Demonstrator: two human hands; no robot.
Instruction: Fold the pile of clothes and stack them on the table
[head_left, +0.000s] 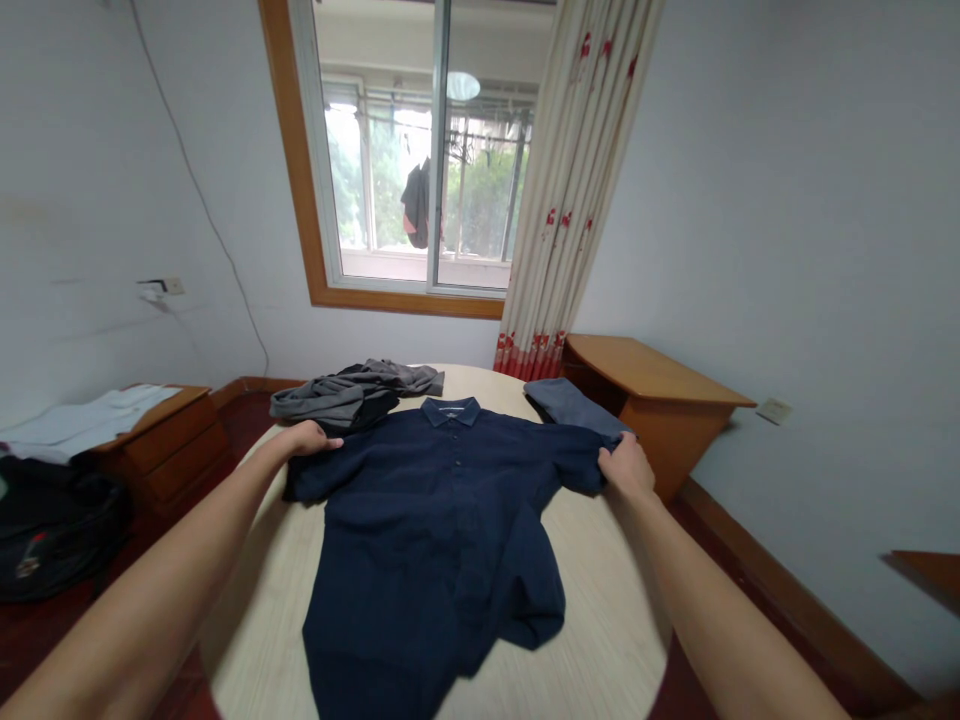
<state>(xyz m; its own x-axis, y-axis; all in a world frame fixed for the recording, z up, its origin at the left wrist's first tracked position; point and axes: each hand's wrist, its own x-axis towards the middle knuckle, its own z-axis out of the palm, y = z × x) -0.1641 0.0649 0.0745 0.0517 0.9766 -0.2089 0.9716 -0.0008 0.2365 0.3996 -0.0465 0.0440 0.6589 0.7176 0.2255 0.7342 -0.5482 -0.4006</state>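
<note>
A navy short-sleeved shirt (420,520) lies front up on the pale round table (600,620), its collar toward the window. Its lower right side is bunched and folded under, while the lower left hangs toward the near edge. My left hand (306,438) pinches the top of the left sleeve. At the other side, my right hand (628,465) grips the end of the right sleeve. Both arms are stretched out wide, and the sleeves spread sideways between them.
Rumpled grey clothes (352,388) lie at the table's far left. A folded blue-grey garment (574,405) is at the far right, beside a wooden desk (652,370). A drawer cabinet (169,440) and a black bag (56,525) stand to the left.
</note>
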